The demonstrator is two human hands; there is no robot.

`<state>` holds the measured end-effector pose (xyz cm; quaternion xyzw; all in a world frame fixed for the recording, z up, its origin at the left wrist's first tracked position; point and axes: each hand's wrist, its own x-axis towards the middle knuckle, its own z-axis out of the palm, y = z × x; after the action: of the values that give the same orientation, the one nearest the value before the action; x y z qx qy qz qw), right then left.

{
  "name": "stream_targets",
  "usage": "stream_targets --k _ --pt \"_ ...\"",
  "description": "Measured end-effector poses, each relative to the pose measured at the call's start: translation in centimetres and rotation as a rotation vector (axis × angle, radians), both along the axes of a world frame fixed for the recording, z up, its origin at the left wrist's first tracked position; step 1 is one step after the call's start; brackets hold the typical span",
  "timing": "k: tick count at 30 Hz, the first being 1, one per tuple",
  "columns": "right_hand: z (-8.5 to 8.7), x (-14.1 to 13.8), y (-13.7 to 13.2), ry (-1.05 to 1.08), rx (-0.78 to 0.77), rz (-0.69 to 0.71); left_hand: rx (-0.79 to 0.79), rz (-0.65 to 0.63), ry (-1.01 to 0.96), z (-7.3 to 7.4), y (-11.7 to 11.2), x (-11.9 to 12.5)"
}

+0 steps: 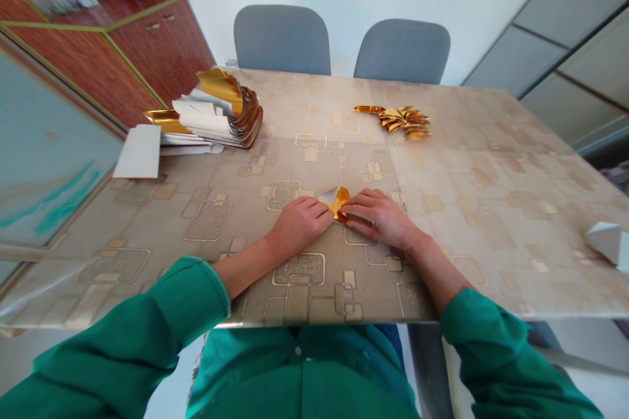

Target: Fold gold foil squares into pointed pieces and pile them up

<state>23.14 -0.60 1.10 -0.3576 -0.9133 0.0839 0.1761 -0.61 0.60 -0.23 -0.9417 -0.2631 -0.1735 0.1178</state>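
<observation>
The folded gold paper lies on the counter. The left hand has its fingers pressing the paper at its 8 o'clock, the right hand at 4 o'clock.

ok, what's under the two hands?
A folded gold paper piece with white backing, pressed on the table by left hand and right hand. Fingers cover its lower part.

Both hands press a small gold paper piece flat on the table: left hand left of it, right hand right of it.
</observation>
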Motion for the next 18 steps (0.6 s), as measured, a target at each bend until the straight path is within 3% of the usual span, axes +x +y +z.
stream_targets --k 7,11,18 --pt "-0.01 -0.04 -0.21 -0.019 0.030 -0.007 -0.002 0.023 -0.096 -0.47 0.39 -0.01" --pt "-0.24 -0.09 -0.05 -0.013 0.044 -0.007 -0.066 -0.010 -0.068 0.00 0.31 -0.03" --pt "-0.38 -0.08 0.03 0.001 0.027 -0.015 -0.011 0.001 0.017 0.17 0.07 0.15"
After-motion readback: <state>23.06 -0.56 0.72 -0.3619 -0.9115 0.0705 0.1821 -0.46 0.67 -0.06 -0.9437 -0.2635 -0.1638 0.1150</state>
